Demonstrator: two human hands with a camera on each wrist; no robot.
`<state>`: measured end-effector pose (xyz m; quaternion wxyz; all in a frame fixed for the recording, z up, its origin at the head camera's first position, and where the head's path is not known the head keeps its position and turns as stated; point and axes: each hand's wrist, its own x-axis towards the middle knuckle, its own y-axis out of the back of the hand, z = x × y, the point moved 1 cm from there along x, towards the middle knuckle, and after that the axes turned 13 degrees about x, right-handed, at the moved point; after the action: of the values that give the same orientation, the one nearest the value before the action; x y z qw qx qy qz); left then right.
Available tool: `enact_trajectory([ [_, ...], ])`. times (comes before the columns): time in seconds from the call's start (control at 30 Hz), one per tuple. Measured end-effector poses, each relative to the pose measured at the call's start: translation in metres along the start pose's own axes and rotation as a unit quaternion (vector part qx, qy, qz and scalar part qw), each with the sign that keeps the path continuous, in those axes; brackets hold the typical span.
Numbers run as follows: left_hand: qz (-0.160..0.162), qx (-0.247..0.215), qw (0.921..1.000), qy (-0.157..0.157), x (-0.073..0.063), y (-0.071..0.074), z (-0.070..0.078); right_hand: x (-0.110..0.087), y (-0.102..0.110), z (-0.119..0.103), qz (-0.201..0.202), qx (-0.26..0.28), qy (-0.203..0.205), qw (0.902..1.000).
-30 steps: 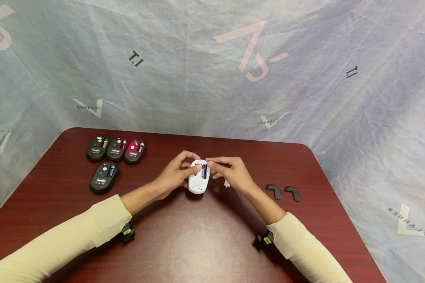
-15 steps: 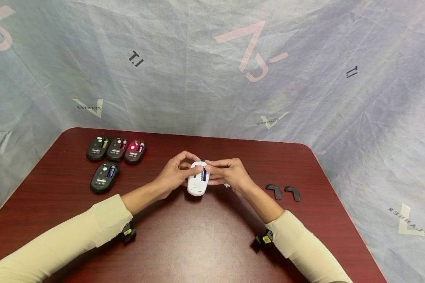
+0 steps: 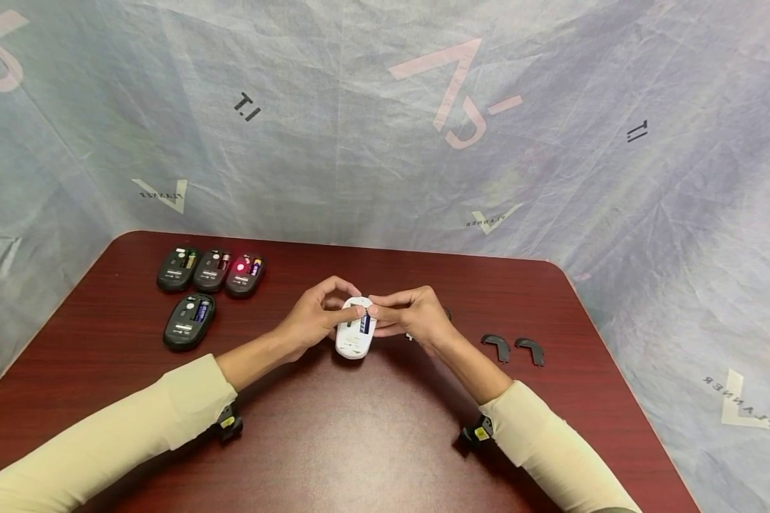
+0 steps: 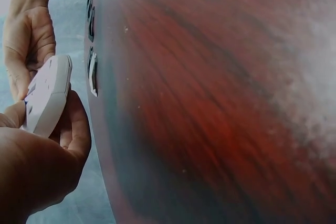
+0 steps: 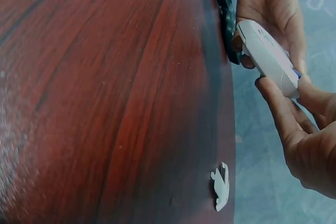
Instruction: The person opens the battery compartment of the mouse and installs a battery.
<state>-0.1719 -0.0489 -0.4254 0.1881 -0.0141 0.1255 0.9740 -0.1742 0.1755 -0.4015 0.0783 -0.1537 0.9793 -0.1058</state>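
A white computer mouse (image 3: 353, 348) is held underside up above the table, its battery compartment uncovered. In that slot lies a blue battery (image 3: 365, 325), partly covered by the thumbs. My left hand (image 3: 309, 319) grips the mouse from the left, thumb across the underside and fingers around the far end and beneath. From the right, my right hand (image 3: 418, 319) pinches the same end, its thumb at the battery's upper end. The right wrist view shows the right fingers on the mouse's shell. Below them on the table lies a white battery cover (image 5: 221, 187).
Several black mice (image 3: 189, 322) lie underside up at the back left, with batteries showing; one glows red. Two black curved covers (image 3: 512, 349) rest on the right, and another dark piece (image 3: 448, 313) peeks out behind the right hand. A fabric backdrop (image 3: 359, 142) surrounds the table.
The mouse has shifted slightly nearer and to the left in both hands. My right thumb has moved down onto the battery's upper end, and less of the battery shows.
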Motion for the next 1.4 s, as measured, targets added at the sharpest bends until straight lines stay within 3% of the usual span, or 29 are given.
enact_trajectory([
  [0.2, 0.015, 0.022, 0.9996, -0.001, -0.002, -0.001, -0.001, -0.001, -0.008, 0.002, -0.025, -0.115, 0.050, 0.9918],
  [0.4, 0.019, 0.026, 0.9995, 0.004, -0.004, 0.001, -0.004, 0.000, -0.016, 0.003, 0.000, -0.196, 0.083, 0.9772],
  [0.6, 0.018, 0.027, 0.9992, 0.023, -0.005, 0.007, -0.008, 0.007, -0.021, 0.003, 0.012, -0.184, 0.057, 0.9811],
  [0.9, -0.029, 0.012, 0.9986, 0.043, -0.009, 0.022, -0.013, 0.016, -0.026, 0.013, 0.018, -0.145, 0.031, 0.9888],
  [1.1, -0.039, 0.004, 0.9978, 0.053, -0.017, 0.031, -0.017, 0.018, -0.034, 0.018, 0.006, -0.151, 0.005, 0.9885],
  [1.27, -0.023, 0.000, 0.9973, 0.070, -0.023, 0.040, -0.021, 0.018, -0.043, 0.023, -0.008, -0.143, -0.017, 0.9896],
  [1.4, 0.017, 0.016, 0.9956, 0.091, -0.031, 0.048, -0.023, 0.018, -0.054, 0.027, -0.027, -0.098, -0.044, 0.9938],
])
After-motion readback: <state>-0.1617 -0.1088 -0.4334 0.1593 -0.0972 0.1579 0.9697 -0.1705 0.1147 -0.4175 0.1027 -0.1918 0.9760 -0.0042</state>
